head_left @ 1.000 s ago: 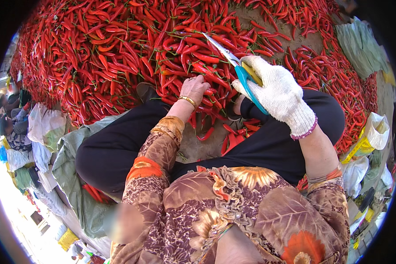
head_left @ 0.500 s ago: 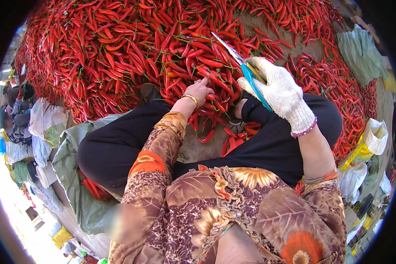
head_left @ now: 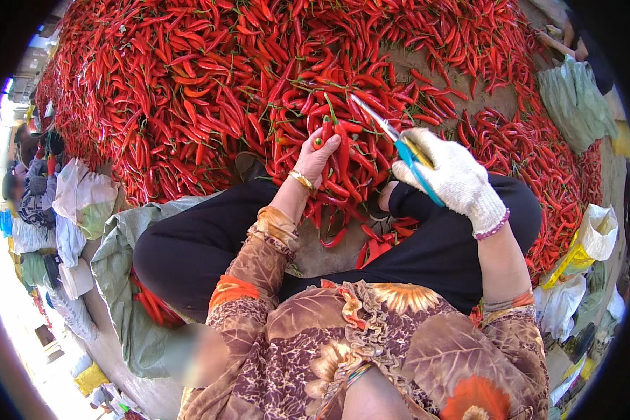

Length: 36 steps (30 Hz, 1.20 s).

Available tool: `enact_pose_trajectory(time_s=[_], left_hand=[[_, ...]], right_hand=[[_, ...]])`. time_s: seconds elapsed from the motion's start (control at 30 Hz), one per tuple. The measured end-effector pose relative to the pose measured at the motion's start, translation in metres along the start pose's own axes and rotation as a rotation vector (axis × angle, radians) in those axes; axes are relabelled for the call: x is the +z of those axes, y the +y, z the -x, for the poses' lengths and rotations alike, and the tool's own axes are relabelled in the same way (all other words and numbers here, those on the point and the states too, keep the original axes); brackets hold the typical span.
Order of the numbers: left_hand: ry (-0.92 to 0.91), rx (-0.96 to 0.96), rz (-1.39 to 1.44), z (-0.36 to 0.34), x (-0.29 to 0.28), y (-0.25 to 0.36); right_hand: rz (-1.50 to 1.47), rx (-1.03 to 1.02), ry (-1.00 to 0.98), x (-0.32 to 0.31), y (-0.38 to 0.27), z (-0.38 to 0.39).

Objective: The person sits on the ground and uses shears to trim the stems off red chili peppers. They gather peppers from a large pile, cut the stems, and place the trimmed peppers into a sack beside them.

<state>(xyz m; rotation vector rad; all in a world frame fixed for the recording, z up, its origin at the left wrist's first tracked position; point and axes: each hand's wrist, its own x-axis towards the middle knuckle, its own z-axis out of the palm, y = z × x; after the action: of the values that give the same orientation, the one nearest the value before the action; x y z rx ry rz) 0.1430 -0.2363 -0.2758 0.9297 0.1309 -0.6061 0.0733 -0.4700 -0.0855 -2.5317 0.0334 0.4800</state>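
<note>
A broad heap of long, glossy red chilli peppers (head_left: 210, 105) covers the ground ahead of the seated person, with grey-green woven sacks (head_left: 574, 98) at its edges. The bare left hand (head_left: 320, 155) has its fingers (head_left: 329, 143) closed round a small bunch of red chillies (head_left: 334, 133), green stems up and clear of the fist, apparently for trimming. The white-knit-gloved right hand (head_left: 455, 178) grips blue-handled steel scissors (head_left: 392, 136), blades parted, just beside those stems.

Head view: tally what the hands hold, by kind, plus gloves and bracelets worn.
Red chillies in left hand: 3 at least, more may be hidden
Scissors in right hand: 1
White knit glove: 1
Gold bracelet: 1
Purple bead bracelet: 1
Total: 7
</note>
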Motion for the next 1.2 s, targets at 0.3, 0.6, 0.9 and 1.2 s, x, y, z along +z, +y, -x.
enact_pose_trajectory(time_s=[0.3, 0.6, 0.9, 1.2], left_hand=[[0.026, 0.024, -0.186, 0.011, 0.013, 0.009], [0.066, 0.045, -0.354, 0.012, 0.027, 0.009], [0.091, 0.095, -0.592, 0.024, 0.032, 0.023], [0.468, 0.815, -0.952, 0.144, 0.033, 0.137]], right_hand=[[0.215, 0.014, -0.115, 0.009, -0.002, -0.003], [0.194, 0.063, -0.168, 0.006, -0.006, -0.005], [0.169, -0.036, -0.092, 0.013, 0.003, -0.002], [-0.205, -0.169, 0.180, 0.017, -0.004, 0.009]])
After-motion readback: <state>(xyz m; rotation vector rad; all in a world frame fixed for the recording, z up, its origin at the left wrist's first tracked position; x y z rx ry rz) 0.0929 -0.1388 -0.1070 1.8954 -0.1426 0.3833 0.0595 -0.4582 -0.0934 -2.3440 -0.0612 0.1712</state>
